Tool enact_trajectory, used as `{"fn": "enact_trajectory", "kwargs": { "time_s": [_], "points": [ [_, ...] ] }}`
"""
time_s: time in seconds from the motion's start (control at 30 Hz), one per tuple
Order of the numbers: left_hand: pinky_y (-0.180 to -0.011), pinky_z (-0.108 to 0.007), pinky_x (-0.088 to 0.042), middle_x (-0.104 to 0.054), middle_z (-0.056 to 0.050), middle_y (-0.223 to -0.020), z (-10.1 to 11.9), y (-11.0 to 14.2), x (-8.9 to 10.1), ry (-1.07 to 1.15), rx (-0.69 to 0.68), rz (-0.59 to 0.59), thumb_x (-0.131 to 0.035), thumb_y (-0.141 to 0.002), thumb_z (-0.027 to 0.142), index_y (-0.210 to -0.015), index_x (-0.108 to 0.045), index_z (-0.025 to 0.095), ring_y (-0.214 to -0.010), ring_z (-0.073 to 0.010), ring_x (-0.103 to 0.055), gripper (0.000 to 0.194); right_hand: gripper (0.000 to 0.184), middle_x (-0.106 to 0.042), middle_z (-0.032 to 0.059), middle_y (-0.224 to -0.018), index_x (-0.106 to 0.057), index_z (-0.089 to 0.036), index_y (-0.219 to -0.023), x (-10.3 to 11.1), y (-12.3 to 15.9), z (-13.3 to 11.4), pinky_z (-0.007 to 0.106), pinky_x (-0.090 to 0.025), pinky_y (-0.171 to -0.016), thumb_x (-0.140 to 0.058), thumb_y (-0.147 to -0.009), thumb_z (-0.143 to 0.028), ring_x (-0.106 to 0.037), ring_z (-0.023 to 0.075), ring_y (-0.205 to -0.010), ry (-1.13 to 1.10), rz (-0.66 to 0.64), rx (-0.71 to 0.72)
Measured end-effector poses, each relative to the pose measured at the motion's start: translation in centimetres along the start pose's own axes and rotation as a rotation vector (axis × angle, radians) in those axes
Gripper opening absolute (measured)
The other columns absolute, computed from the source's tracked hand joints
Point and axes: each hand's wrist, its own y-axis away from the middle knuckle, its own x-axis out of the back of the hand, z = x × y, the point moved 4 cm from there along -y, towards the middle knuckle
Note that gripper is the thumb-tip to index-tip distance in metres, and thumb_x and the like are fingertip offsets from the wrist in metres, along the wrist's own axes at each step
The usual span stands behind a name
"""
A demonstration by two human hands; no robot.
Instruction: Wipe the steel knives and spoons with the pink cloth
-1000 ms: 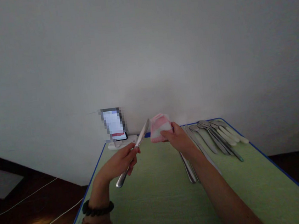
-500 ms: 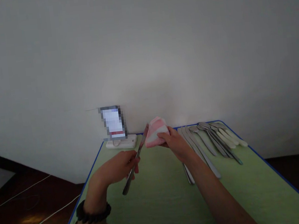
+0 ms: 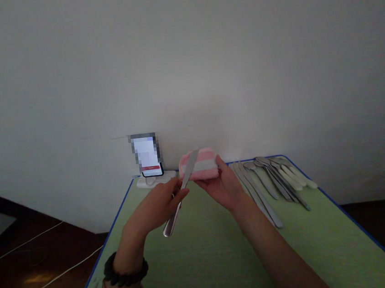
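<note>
A silver table knife (image 3: pixel 190 167) slants up and away from me, its handle gripped between the thumb and fingers of my left hand (image 3: pixel 166 201). Its blade lies over a folded pink-and-white striped cloth (image 3: pixel 204 164). My right hand (image 3: pixel 222 186) holds that cloth from below and from its right side, palm turned up, with most of the fingers hidden under it. Both hands are above the green tabletop (image 3: pixel 204 252). Several more knives (image 3: pixel 258 194) lie on the table just right of my right hand, partly covered by my forearm.
Spoons (image 3: pixel 263 180), dark-handled cutlery (image 3: pixel 288 189) and white-handled pieces (image 3: pixel 297 176) lie at the table's back right. A phone (image 3: pixel 147 155) stands on a white stand (image 3: pixel 144 182) at the back left. Behind rises a pale wall (image 3: pixel 185 71). White cables (image 3: pixel 56 284) cross the floor at left.
The knife has moved up and right, so its blade now crosses the front of the cloth. My right hand has rolled palm up, and the cloth lies flatter and wider.
</note>
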Motion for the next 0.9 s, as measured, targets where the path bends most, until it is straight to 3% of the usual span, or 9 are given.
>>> {"fn": "enact_trajectory", "kwargs": {
  "time_s": [0.07, 0.2, 0.3, 0.47, 0.67, 0.77, 0.9],
  "points": [
    [-0.057, -0.027, -0.035, -0.06, -0.002, -0.069, 0.4, -0.2, -0.4, 0.004, -0.003, -0.006, -0.033, -0.094, 0.04, -0.082, -0.05, 0.021, -0.063, -0.0187, -0.056, 0.028, 0.041, -0.069, 0.0109, -0.101, -0.063, -0.015, -0.096, -0.4, 0.2, 0.2, 0.038, -0.052, -0.088, -0.038, -0.09, -0.046, -0.064, 0.0218, -0.098, -0.09, -0.022, -0.042],
    [-0.06, -0.028, -0.037, -0.06, -0.003, -0.068, 1.0, -0.3, -1.0, 0.082, 0.006, -0.049, -0.029, -0.095, 0.036, -0.077, -0.051, 0.02, -0.063, -0.0188, -0.056, 0.033, 0.024, -0.071, 0.0051, -0.097, -0.063, -0.019, -0.098, -0.6, -0.3, 0.5, 0.034, -0.05, -0.091, -0.043, -0.087, -0.024, -0.064, 0.0176, -0.096, -0.016, -0.048, 0.032],
    [-0.059, -0.028, -0.038, -0.058, -0.001, -0.062, 1.6, -0.1, -1.1, 0.147, -0.003, -0.079, -0.028, -0.096, 0.039, -0.067, -0.048, 0.021, -0.058, -0.0174, -0.054, 0.039, 0.022, -0.071, 0.0025, -0.092, -0.064, -0.021, -0.097, -0.8, -0.6, 0.8, 0.032, -0.051, -0.09, -0.049, -0.081, -0.019, -0.063, 0.0173, -0.095, 0.098, -0.082, 0.102],
    [-0.06, -0.029, -0.039, -0.059, -0.001, -0.058, 2.2, 0.1, -1.0, 0.231, -0.018, -0.096, -0.026, -0.096, 0.043, -0.062, -0.047, 0.021, -0.056, -0.0168, -0.055, 0.046, 0.023, -0.071, 0.002, -0.096, -0.063, -0.024, -0.1, -1.8, -0.1, 0.6, 0.035, -0.051, -0.09, -0.051, -0.081, -0.026, -0.062, 0.0187, -0.101, 0.126, -0.143, 0.117],
    [-0.062, -0.03, -0.041, -0.063, -0.003, -0.06, 2.2, 0.1, -1.0, 0.182, -0.039, -0.096, -0.028, -0.094, 0.039, -0.063, -0.046, 0.022, -0.059, -0.0184, -0.058, 0.039, 0.031, -0.068, 0.0018, -0.112, -0.064, -0.024, -0.102, -2.4, 0.2, 0.2, 0.033, -0.05, -0.092, -0.043, -0.087, -0.041, -0.059, 0.0183, -0.111, 0.121, -0.127, 0.11],
    [-0.059, -0.03, -0.04, -0.062, -0.003, -0.057, 2.3, 0.2, -1.2, 0.165, -0.035, -0.111, -0.029, -0.094, 0.04, -0.062, -0.046, 0.022, -0.055, -0.0181, -0.057, 0.041, 0.029, -0.07, 0.0024, -0.102, -0.066, -0.021, -0.095, -2.1, 0.2, 0.5, 0.029, -0.052, -0.085, -0.054, -0.084, -0.044, -0.063, 0.0166, -0.096, 0.139, -0.087, 0.134],
    [-0.058, -0.029, -0.039, -0.062, -0.002, -0.057, 3.0, 0.3, -2.1, 0.128, -0.067, -0.182, -0.028, -0.095, 0.042, -0.064, -0.046, 0.022, -0.053, -0.0172, -0.057, 0.041, 0.031, -0.068, 0.003, -0.073, -0.066, -0.015, -0.077, -1.2, 0.2, 0.8, 0.023, -0.05, -0.064, -0.067, -0.076, -0.045, -0.06, 0.0119, -0.064, 0.282, 0.004, 0.183]
  ]
}}
